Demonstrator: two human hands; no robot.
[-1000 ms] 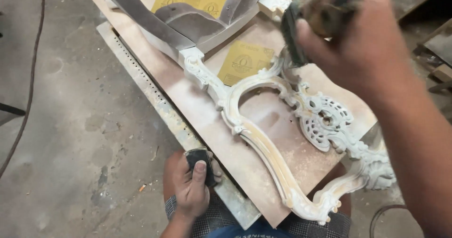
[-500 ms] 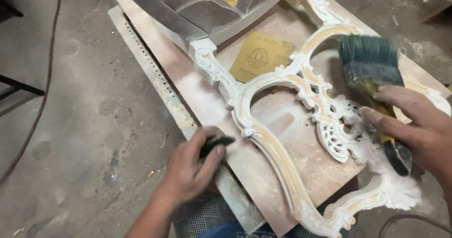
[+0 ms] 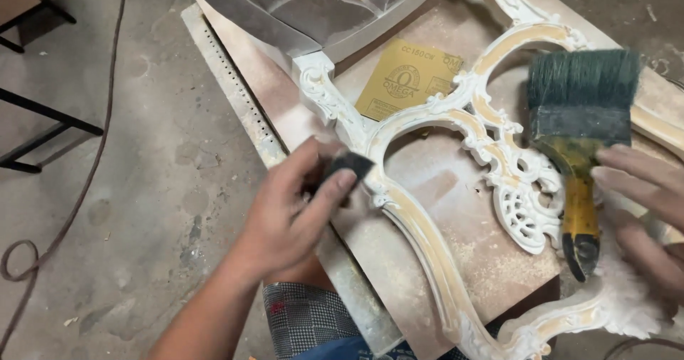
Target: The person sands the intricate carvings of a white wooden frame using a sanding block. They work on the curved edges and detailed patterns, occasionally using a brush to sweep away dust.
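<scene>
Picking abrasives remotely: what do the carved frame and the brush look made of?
Carved frame: seemingly wood under matte white primer, tan patches rubbed bare. Brush: dark green bristles, dull dark band, likely metal, yellow handle with worn paint; its core is unclear.

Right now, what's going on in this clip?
A person is working on an ornate carved white frame that lies on a wooden board. The left hand pinches a small dark folded piece of sandpaper against the frame's curved rail. The right hand rests by the yellow handle of a wide, dark-bristled brush lying across the carved openwork. A yellow sandpaper sheet lies on the board under the frame, and sanding dust covers the board.
</scene>
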